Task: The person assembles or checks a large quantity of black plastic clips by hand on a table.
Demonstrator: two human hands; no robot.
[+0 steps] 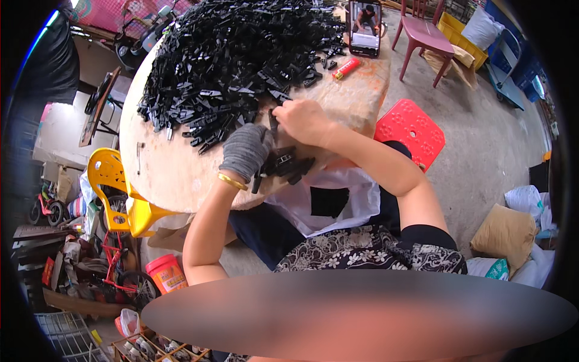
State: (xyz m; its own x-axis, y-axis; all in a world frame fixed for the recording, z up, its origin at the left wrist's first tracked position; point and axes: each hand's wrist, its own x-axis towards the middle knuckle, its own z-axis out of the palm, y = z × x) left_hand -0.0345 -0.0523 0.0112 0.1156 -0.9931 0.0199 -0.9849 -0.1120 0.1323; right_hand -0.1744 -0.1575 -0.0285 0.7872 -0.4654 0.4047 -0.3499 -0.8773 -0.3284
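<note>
My left hand (246,152), in a grey knitted glove with a gold bangle at the wrist, has its fingers curled at the lower end of a slim black plastic piece (273,120). From the other side my bare right hand (303,122) pinches at the same piece; its fingertips are partly hidden. A large heap of similar black plastic pieces (223,66) covers the far part of the round table (175,169). Just below my hands, a smaller group of black pieces (286,163) lies by the near edge. A white bag (356,196) is spread open on my lap.
Right of the heap are a red lighter (346,69) and a propped-up phone (365,30). A red plastic stool (413,134) stands right of the table, a maroon chair (425,36) farther back. On the left are a yellow chair (108,175) and a red tub (166,274).
</note>
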